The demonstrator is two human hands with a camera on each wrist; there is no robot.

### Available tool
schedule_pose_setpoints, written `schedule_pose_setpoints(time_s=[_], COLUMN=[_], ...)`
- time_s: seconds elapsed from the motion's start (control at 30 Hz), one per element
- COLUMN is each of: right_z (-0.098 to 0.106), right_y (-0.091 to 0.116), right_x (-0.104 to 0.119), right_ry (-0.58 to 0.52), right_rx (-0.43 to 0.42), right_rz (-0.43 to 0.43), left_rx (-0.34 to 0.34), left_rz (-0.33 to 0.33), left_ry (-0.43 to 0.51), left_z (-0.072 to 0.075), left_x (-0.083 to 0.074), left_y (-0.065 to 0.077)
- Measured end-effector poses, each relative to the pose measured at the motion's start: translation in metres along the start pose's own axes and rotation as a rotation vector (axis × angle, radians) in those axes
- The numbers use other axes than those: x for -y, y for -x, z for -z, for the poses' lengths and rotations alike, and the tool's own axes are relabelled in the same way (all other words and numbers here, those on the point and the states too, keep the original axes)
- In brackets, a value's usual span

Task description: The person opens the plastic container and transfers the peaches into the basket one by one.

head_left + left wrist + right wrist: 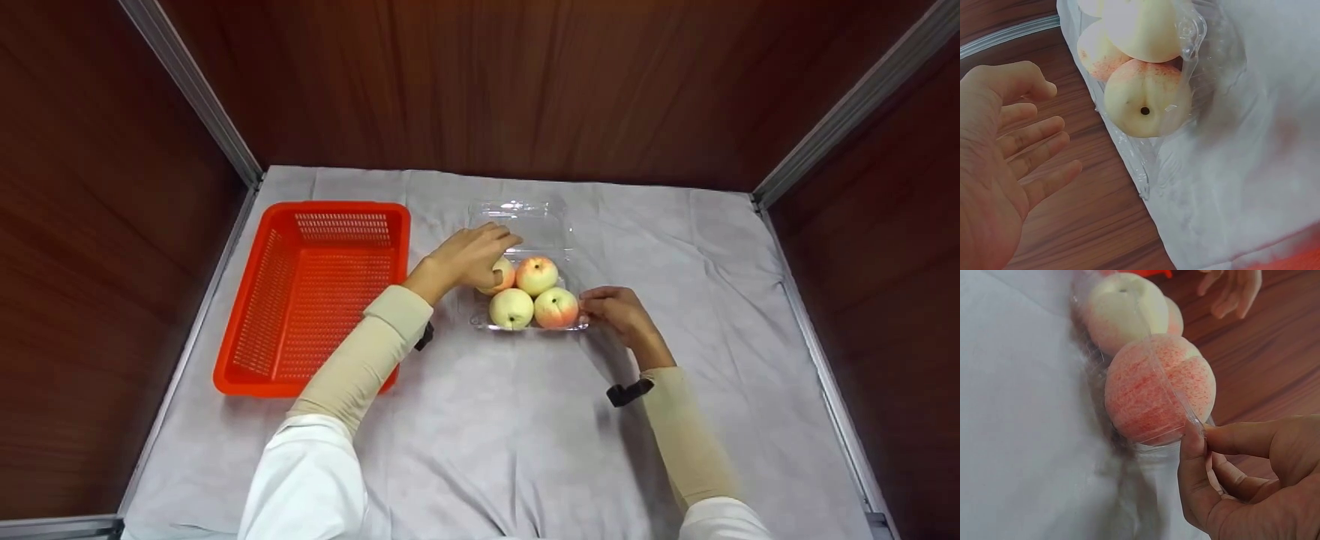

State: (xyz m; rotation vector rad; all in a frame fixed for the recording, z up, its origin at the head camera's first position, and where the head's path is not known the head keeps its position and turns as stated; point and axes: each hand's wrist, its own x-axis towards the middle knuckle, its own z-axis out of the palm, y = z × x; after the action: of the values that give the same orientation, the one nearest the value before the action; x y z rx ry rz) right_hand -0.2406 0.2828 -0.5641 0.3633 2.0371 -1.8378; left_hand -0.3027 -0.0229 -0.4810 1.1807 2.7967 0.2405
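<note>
Several pale yellow peaches with a red blush (537, 276) sit in a clear plastic clamshell box (480, 322), its lid (534, 225) folded back toward the rear wall. My left hand (474, 256) hovers over the box's left side and partly covers one peach in the head view. In the left wrist view this hand (1010, 140) has loosely spread fingers, apart from the peach (1148, 98) beside it. At the front right corner, my right hand (616, 309) pinches the box's rim between thumb and finger. The right wrist view shows that rim (1188, 410) beside a strongly reddened peach (1157, 388).
To the left stands a red plastic basket (315, 390) with slotted sides, partly behind my left forearm. A light grey cloth (510, 450) covers the table. Dark wood panels (510, 90) in metal frames enclose the back and both sides.
</note>
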Motion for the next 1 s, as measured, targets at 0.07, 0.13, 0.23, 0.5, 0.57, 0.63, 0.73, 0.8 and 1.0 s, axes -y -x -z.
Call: schedule_pose_setpoints(time_s=[0.07, 0.13, 0.23, 0.5, 0.57, 0.63, 0.73, 0.8, 1.0], right_z=[0.000, 0.000, 0.001, -0.001, -0.001, -0.001, -0.001, -0.001, -0.001], right_y=[0.000, -0.001, -0.001, -0.002, -0.001, -0.001, 0.000, 0.000, 0.000], right_x=[-0.001, -0.001, -0.002, -0.002, -0.002, -0.003, -0.003, -0.003, -0.002], right_ry=[-0.004, -0.005, -0.013, -0.027, -0.036, -0.040, -0.030, -0.019, -0.016], right_rx=[-0.001, -0.004, 0.000, 0.002, 0.008, 0.012, 0.008, 0.001, 0.000], right_rz=[-0.003, -0.006, -0.008, -0.001, 0.004, 0.008, 0.009, 0.008, 0.008], left_rx=[0.007, 0.014, 0.025, 0.034, 0.035, 0.036, 0.042, 0.046, 0.041], left_rz=[0.004, 0.006, 0.011, 0.031, 0.032, 0.031, 0.028, 0.030, 0.037], left_ry=[0.005, 0.010, 0.012, 0.012, 0.014, 0.017, 0.013, 0.007, 0.013], left_z=[-0.002, -0.004, -0.006, -0.013, -0.015, -0.018, -0.021, -0.023, -0.029], left_x=[0.000, 0.000, 0.001, 0.004, 0.004, 0.005, 0.005, 0.005, 0.006], left_y=[0.000, -0.001, -0.001, -0.003, -0.004, -0.004, -0.004, -0.004, -0.005])
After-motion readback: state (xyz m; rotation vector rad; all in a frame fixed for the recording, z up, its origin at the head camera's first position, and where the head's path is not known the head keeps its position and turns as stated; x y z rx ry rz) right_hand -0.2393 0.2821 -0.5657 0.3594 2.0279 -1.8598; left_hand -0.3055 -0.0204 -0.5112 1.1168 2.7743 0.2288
